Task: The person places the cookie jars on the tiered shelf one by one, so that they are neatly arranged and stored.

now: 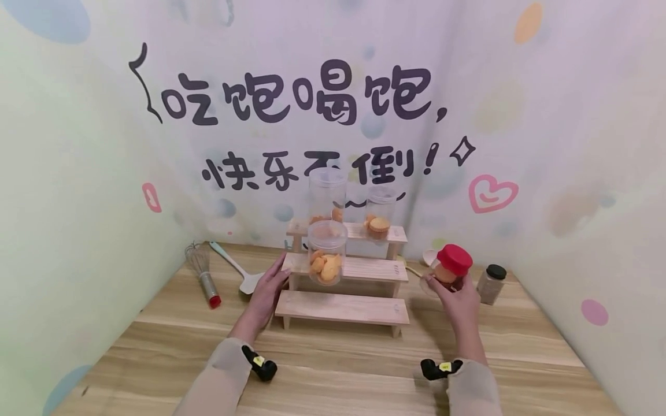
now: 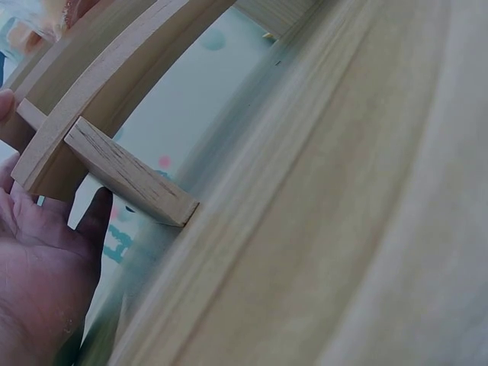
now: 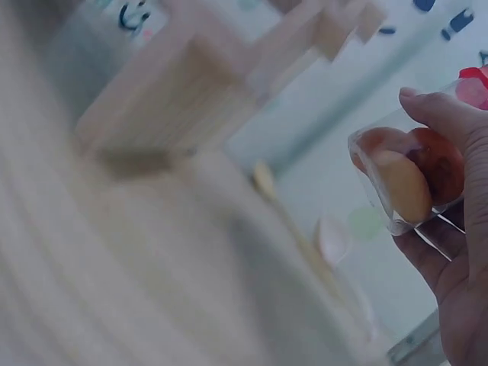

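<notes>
My left hand (image 1: 266, 292) holds the left end of the middle board of a three-step wooden stand (image 1: 343, 309), its thumb at the board's edge and part of its fingers hidden behind. In the left wrist view, the palm lies close beside a stand leg (image 2: 133, 171). Off the stand's right side, my right hand (image 1: 459, 300) grips a small clear jar with a red lid (image 1: 455, 260). Round pastries (image 3: 404, 183) show through this jar in the right wrist view. A clear jar of cookies (image 1: 328, 263) stands on the middle step.
On the top step are a taller clear jar (image 1: 326, 193) and a smaller jar of pastries (image 1: 378, 222). A whisk (image 1: 205, 277) and a spatula (image 1: 241, 274) lie at left. A black-capped jar (image 1: 491, 284) and a pale spoon (image 1: 430, 257) are at right. A printed curtain hangs behind.
</notes>
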A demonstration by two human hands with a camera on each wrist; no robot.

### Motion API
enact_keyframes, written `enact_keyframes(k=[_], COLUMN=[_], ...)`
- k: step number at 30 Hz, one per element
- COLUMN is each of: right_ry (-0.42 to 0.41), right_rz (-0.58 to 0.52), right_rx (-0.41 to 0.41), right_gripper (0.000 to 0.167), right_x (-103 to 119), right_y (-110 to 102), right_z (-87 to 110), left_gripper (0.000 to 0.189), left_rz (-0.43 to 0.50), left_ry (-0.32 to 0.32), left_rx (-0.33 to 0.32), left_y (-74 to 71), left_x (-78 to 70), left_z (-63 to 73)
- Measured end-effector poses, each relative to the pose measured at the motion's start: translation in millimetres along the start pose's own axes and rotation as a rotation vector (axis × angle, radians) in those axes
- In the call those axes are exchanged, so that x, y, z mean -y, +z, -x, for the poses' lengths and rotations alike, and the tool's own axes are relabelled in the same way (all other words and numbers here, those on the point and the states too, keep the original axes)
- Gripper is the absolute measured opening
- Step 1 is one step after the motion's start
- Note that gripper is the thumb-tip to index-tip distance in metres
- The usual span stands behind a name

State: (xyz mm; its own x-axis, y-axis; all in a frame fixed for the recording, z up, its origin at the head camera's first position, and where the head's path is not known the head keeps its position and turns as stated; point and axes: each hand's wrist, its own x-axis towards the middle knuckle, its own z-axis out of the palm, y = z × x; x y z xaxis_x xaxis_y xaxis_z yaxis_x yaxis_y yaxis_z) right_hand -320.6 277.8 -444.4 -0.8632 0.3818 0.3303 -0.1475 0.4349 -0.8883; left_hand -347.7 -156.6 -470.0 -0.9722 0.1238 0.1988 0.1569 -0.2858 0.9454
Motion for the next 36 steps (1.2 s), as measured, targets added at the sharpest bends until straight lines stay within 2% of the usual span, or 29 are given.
enact_keyframes(k=[4, 8, 11, 14, 20, 27, 32, 36], right_ry=[-0.028, -0.115, -0.172, -0.209, -0.261, -0.280, -0.279, -0.311], right_rz=[-0.032, -0.058, -0.051, -0.042, -0.039, -0.038, -0.022, 0.004], right_rx=[0.055, 0.154, 0.263, 0.331, 0.320, 0.331, 0.338, 0.346], right_gripper=[0.076, 0.073, 0.072, 0.071, 0.065, 0.062, 0.059, 0.054], right_x=[27.3, 51.8, 62.1, 63.6, 59.7, 67.2, 67.5, 63.7], right_y=[-2.9, 2.3, 12.9, 26.1, 41.4, 44.5, 46.7, 50.5], right_z=[-0.7, 1.6, 5.9, 9.7, 12.4, 15.0, 15.0, 13.9], left_gripper=[0.066, 0.067, 0.067, 0.067, 0.068, 0.067, 0.068, 0.067], left_rz=[-0.002, -0.006, -0.012, -0.013, -0.018, -0.009, -0.008, -0.017], left_ry=[0.003, 0.007, 0.008, -0.002, -0.012, -0.012, -0.016, -0.019], left_rx=[0.000, -0.003, -0.008, -0.009, -0.008, -0.001, 0.003, -0.001], left_y=[0.5, 0.3, -0.2, -0.1, 0.2, 0.1, 0.2, 0.5], left_x=[-0.5, -0.1, 0.6, 1.1, 2.2, 1.4, 0.6, 0.5], left_z=[0.2, -0.2, 0.1, 0.4, -0.1, -0.5, 0.0, 0.6])
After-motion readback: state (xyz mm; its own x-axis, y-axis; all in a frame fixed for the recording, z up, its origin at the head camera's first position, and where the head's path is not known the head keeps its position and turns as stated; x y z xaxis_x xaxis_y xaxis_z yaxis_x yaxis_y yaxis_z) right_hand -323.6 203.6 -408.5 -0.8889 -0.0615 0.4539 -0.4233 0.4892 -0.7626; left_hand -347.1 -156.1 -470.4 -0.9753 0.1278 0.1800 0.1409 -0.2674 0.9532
